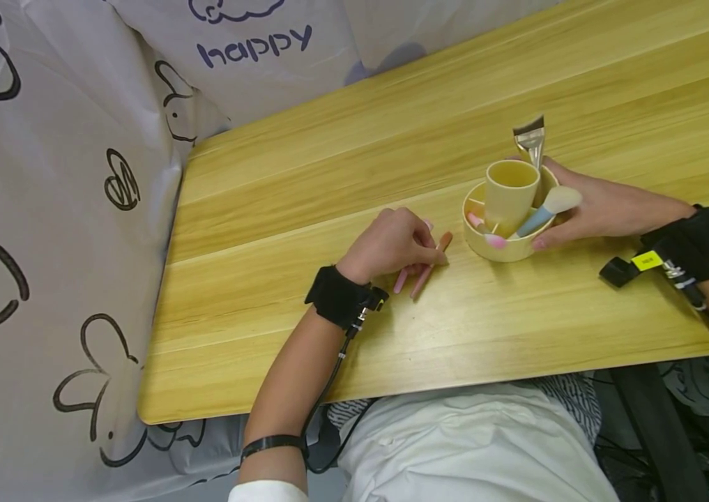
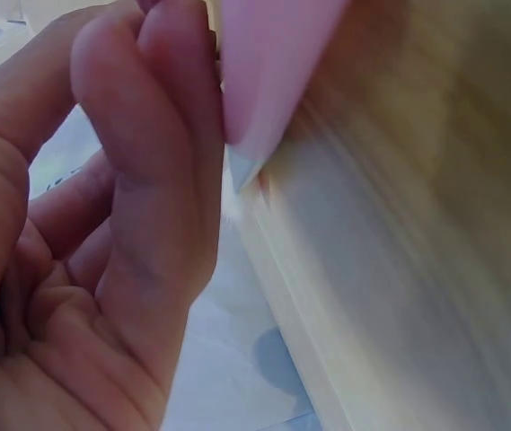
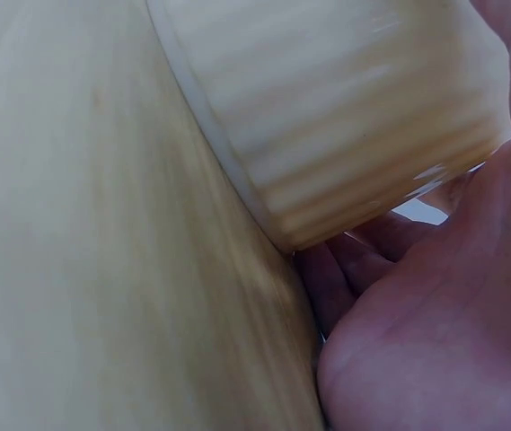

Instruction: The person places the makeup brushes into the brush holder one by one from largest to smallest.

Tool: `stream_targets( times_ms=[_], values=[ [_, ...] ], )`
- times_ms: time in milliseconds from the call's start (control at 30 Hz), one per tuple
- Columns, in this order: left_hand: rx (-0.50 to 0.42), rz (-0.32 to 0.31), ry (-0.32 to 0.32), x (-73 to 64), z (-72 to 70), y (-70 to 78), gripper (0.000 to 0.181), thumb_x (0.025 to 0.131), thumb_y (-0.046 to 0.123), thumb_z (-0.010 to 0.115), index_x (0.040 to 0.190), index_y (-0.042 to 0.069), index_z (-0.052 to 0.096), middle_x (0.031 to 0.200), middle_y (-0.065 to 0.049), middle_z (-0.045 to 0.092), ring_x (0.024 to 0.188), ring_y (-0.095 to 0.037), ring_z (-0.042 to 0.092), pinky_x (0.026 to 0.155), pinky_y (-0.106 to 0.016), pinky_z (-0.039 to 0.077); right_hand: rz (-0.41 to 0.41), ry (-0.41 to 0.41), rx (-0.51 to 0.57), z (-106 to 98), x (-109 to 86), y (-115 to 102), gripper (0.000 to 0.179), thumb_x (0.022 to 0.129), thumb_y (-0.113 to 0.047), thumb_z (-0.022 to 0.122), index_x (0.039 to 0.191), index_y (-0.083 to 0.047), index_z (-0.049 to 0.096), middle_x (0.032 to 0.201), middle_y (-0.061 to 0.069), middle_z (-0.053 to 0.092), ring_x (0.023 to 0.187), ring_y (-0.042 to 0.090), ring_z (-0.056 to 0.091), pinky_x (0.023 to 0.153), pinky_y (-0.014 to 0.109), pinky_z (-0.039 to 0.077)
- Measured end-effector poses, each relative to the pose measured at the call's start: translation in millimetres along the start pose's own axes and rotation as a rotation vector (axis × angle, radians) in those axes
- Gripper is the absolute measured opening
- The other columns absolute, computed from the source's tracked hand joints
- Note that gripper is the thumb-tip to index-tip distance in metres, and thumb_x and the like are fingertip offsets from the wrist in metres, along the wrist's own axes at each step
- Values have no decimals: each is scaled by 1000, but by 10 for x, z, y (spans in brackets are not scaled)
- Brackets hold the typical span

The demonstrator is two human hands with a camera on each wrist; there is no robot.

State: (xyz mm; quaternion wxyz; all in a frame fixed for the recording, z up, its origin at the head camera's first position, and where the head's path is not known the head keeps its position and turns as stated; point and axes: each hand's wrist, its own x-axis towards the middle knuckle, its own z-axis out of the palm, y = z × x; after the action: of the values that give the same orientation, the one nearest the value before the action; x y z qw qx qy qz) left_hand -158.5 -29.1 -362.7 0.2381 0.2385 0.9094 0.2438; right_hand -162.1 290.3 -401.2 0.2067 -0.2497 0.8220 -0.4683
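My left hand point(image 1: 388, 244) is low over the table, thumb and fingertips pinching a slim pink makeup brush point(image 1: 424, 280) with an orange-brown tip. Beside it lies another pink stick point(image 1: 401, 280), partly hidden under the hand. A blurred pink handle point(image 2: 273, 67) shows close up in the left wrist view; the fingertips there are cut off at the top. On the right, my right hand point(image 1: 599, 206) grips the side of a round cream makeup brush holder point(image 1: 495, 251), its ribbed wall point(image 3: 354, 117) filling the right wrist view. The far fingers are partly hidden behind the holder.
The holder has a tall central cup point(image 1: 511, 192) and divided outer compartments. In these stand a blue-handled brush point(image 1: 536, 222) with pale bristles, a flat wide brush point(image 1: 530, 139) and small pink-tipped pieces point(image 1: 493, 240). White drawn-on cloth point(image 1: 78, 244) borders the wooden table point(image 1: 254, 279).
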Motion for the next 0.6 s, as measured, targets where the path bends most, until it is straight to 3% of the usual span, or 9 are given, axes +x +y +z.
stream_targets(
  times_ms=[267,600],
  values=[
    [47,0,9,2,3,9,25,90,32,81,71,16,79,59,1,69,53,-14,68,57,-24,55,-6,-6,9,2,2,-7,113,85,-8,84,163,-40,8,149,-7,46,130,-1,46,98,3,35],
    [21,-17,62,-36,-54,16,21,93,29,78,78,13,79,66,2,72,58,-13,69,60,-21,55,-4,-7,9,-2,2,1,114,86,-8,83,163,-40,7,147,-7,47,129,2,47,97,4,36]
  ],
)
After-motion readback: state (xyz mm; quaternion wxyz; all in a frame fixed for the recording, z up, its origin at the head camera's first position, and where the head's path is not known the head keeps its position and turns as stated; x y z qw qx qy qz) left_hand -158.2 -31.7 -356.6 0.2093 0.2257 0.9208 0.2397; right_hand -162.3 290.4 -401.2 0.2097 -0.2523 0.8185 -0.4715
